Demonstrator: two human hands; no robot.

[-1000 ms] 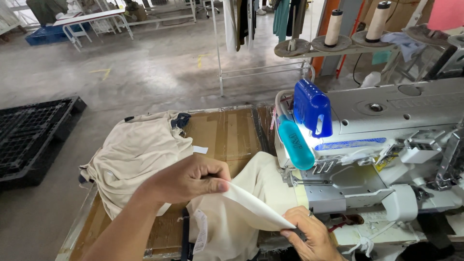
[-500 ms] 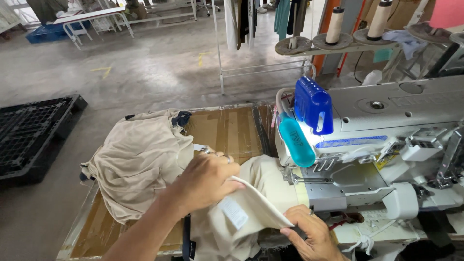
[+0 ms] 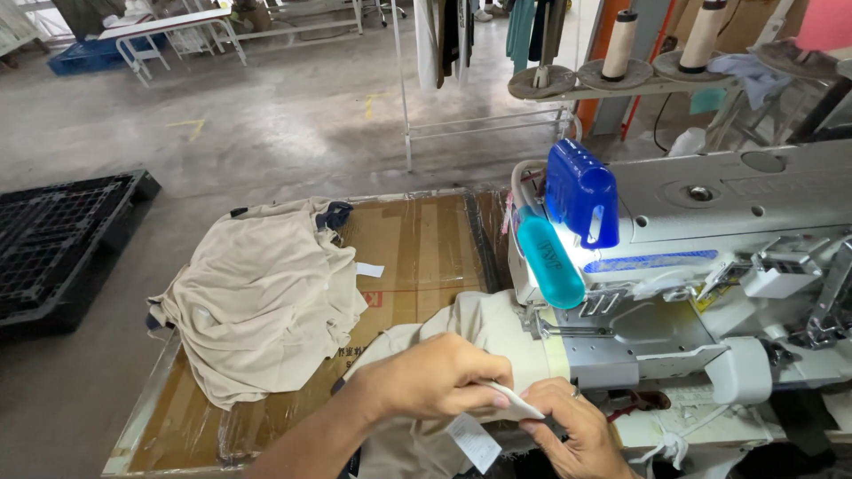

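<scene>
My left hand and my right hand meet low in the head view, both pinching one edge of a beige garment that lies in front of the sewing machine. A small white tag hangs from the fabric just under my left hand. The garment's far end reaches the machine's needle area beside a teal cylinder and a blue guard.
A heap of beige garments lies at the left on a cardboard-covered table. A black pallet sits on the floor at far left. Thread cones stand on a rack behind the machine.
My left hand has drawn in toward my right hand, closing the stretched fabric edge between them. The view has tilted a little.
</scene>
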